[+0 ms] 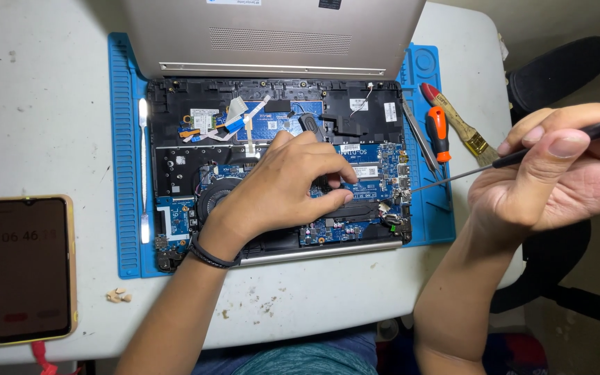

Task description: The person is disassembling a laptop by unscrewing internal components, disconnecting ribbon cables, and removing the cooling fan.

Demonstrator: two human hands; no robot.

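Left hand (282,184) rests palm-down on the opened laptop (272,163) at frame center, fingers curled, tips pinching at something on the blue board (366,177) near center-right; can't tell what it grips. Black band (210,255) on that wrist. Right hand (557,173), at right edge, is closed round a long black screwdriver (522,156), thumb on top; thin shaft runs left & down, tip just over the board's right edge, near the ports. Laptop lies open-bottomed on a blue mat (125,173) atop a white table (36,104); its gold cover (272,35) leans at frame top. Fan (211,196) sits just left of left hand. White spudger (143,167) lies along mat's left side. On mat's right: tweezers (419,139), orange driver (439,133), brush (456,119) w/ red handle. Phone (30,269), yellow case, lower left. 1 black chair (557,69) at upper right.
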